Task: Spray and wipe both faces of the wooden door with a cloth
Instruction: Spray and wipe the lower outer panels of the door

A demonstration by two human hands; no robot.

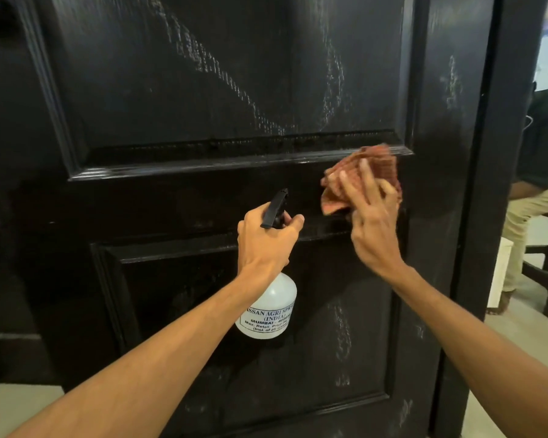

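Note:
A black panelled wooden door (pixel 184 90) fills the view, with whitish wet streaks on its upper and lower panels. My left hand (pixel 264 241) grips the neck of a white spray bottle (pixel 271 311) with a black trigger head, held in front of the door's middle rail. My right hand (pixel 374 222) presses a reddish-brown cloth (pixel 377 165) against the door, just below the right corner of the upper panel's moulding. The fingers are spread over the cloth.
The door's right edge (pixel 487 184) stands open onto a lit room. A seated person in light trousers (pixel 525 222) is there, beside a white box (pixel 500 273) on a pale tiled floor. A pale floor patch (pixel 16 403) shows at the lower left.

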